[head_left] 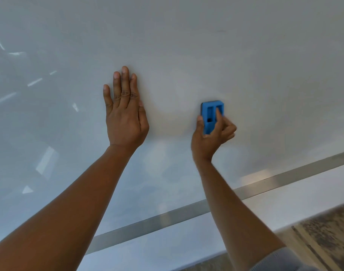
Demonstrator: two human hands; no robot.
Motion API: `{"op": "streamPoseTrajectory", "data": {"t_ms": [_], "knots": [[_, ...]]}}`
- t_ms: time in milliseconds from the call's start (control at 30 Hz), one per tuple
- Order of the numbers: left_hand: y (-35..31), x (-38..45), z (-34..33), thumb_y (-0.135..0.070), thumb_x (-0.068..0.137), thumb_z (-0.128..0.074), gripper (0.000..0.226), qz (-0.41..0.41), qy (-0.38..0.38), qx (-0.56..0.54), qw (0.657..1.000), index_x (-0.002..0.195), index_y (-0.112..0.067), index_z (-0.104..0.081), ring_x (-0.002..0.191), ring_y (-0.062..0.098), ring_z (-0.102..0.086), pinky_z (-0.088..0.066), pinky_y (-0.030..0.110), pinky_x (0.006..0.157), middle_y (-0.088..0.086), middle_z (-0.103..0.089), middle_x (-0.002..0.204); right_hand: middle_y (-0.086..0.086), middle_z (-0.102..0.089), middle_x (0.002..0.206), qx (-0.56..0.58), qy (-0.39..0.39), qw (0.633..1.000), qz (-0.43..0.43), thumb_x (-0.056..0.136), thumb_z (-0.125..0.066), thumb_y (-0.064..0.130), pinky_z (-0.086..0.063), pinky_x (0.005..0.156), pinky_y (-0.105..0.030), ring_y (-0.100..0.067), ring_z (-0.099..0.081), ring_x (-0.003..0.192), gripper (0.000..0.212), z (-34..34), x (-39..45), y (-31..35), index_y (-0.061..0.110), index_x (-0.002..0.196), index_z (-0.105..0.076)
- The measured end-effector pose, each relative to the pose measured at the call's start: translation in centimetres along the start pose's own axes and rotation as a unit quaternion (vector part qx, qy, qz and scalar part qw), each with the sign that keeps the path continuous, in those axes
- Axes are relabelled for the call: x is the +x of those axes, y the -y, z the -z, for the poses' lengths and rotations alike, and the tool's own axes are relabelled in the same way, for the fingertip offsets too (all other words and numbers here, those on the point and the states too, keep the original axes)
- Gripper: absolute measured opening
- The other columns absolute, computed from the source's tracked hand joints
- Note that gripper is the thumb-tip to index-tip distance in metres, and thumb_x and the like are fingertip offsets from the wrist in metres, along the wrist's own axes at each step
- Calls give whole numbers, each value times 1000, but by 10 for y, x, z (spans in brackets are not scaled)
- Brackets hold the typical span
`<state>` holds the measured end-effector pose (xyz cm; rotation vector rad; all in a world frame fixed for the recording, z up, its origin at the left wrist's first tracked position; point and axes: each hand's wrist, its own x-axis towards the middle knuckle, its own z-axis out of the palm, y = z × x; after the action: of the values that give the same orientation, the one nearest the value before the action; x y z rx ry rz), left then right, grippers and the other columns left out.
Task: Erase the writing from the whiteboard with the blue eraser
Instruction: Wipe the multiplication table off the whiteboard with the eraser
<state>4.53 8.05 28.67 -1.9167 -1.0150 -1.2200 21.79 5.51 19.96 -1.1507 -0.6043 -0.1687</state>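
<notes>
While the left hand (126, 112) lies flat with straight fingers on the whiteboard (245, 65), bracing, the right hand (212, 133) has the blue eraser (212, 114) pressed to the board just to its right, low down and not far above the metal frame strip (284, 178). That right grip is pinching the eraser: thumb on the left edge, a fingertip tucked into one of the moulded slots, the others curled beside it. It looks like a light, rigid plastic shell with a dark pad underneath, so it should slide easily on this glossy surface; the side edges and slots are the natural hold. No brand, label or readable writing anywhere, and the board looks almost clean, just one faint mark (221, 31) high up
</notes>
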Motion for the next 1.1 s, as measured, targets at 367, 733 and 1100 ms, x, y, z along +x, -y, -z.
{"op": "streamPoseTrajectory", "data": {"t_ms": [367,733,1100], "knots": [[-1,0,2,-17,104,-27,57,10,13,4,1000,159,-5,-16,155,22,1,4,45,127,17,-14,167,-25,-42,113,-12,15,999,-30,80,-73,4,-42,94,-51,-32,-39,106,52,7,45,9,-1,129,-55],[-17,17,3,-20,105,-25,56,-5,14,1,1000,157,-2,-19,155,29,-7,9,46,125,17,-15,166,-24,-44,112,-12,124,990,72,83,-76,8,-31,96,-19,-28,-38,106,46,8,-3,30,-1,125,-59],[-1,67,29,-17,103,-27,55,17,-24,14,999,156,1,-23,154,36,-14,6,49,124,23,-19,164,-19,-51,113,-25,-15,990,136,81,-74,19,-51,83,-44,-21,-40,98,55,-44,164,145,7,132,-57]]}}
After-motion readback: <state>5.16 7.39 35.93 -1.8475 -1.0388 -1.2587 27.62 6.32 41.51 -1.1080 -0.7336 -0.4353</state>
